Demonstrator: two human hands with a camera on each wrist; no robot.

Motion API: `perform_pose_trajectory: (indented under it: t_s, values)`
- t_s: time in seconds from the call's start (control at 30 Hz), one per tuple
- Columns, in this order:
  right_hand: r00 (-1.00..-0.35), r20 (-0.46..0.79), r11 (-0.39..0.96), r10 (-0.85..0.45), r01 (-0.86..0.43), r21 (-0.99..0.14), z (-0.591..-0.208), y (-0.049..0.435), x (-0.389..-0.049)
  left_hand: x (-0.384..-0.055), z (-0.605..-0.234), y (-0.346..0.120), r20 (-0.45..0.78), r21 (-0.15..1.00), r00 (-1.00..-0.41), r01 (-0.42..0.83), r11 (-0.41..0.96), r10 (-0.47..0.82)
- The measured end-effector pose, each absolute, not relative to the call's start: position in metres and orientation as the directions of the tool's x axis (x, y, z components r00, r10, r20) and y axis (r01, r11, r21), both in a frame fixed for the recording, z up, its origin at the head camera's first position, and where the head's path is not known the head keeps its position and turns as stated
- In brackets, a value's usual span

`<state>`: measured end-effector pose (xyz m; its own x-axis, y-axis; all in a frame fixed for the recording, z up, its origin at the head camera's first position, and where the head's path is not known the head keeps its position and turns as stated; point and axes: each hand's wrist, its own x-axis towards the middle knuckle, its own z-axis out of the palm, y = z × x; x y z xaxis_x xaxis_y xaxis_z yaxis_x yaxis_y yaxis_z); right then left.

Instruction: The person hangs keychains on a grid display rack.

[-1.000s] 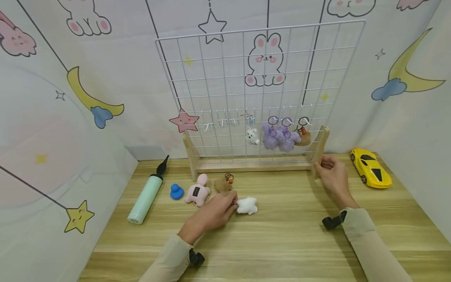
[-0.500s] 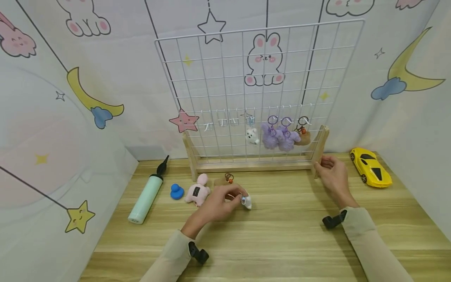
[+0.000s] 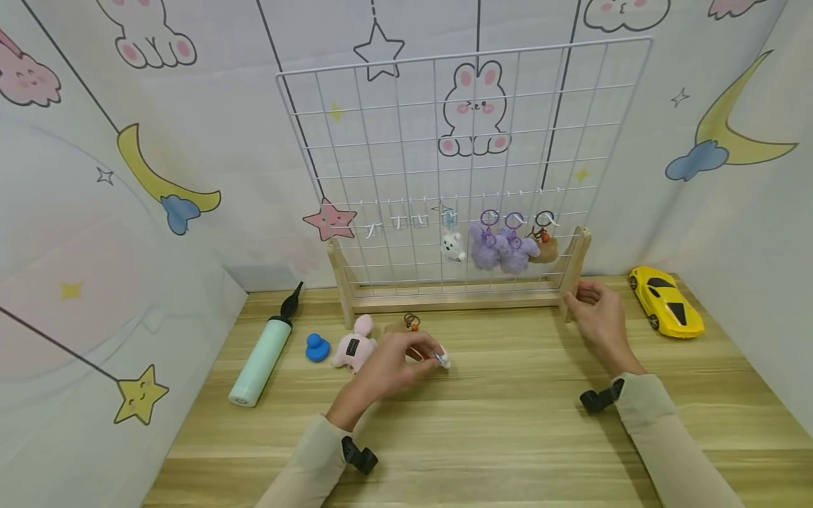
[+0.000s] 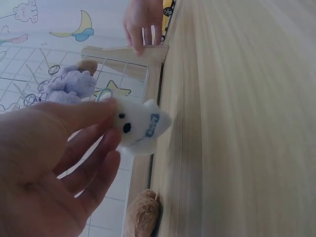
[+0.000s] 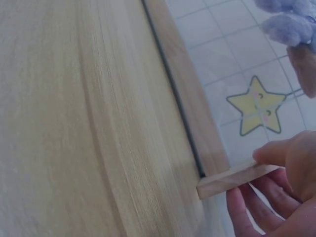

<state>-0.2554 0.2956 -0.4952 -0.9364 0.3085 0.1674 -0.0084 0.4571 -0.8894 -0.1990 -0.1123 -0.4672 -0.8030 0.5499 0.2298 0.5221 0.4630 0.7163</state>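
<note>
My left hand pinches a small white plush keychain by its top, between thumb and fingers. Dark eyes and blue lettering show on it in the left wrist view, and a light-blue loop sticks out by the thumb. Just behind that hand lies a brown plush keychain, partly hidden, and a pink plush toy lies to its left. My right hand grips the right wooden leg of the wire grid rack, thumb on one side and fingers on the other.
On the rack's hooks hang a white plush, two purple plushes and a brown one. Bare hooks sit to their left. A mint pump and blue duck lie left; a yellow toy car stands right.
My left hand has lifted the white plush keychain from lying on the table and turned it, so it now hangs from the fingertips. The right hand stays on the rack's leg.
</note>
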Motion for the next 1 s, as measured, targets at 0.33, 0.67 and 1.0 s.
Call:
perform_pose_trajectory:
  t_s: [0.33,0.67,1.0]
  values:
    - [-0.933,0.170,0.464,0.316,-0.004,-0.886,-0.494,0.293,-0.255,-0.202,-0.463,-0.112,0.398,0.747,-0.843,0.527,0.405,0.363]
    - [-0.929,0.200,0.509,0.311,-0.015,-0.861,-0.494,0.293,-0.253,-0.214,-0.456,-0.104,0.441,0.837,-0.855,0.501,0.220,0.271]
    - [-0.924,0.223,0.532,0.312,-0.025,-0.846,-0.496,0.293,-0.253,-0.225,-0.436,-0.086,0.361,0.933,-0.931,0.360,-0.014,0.050]
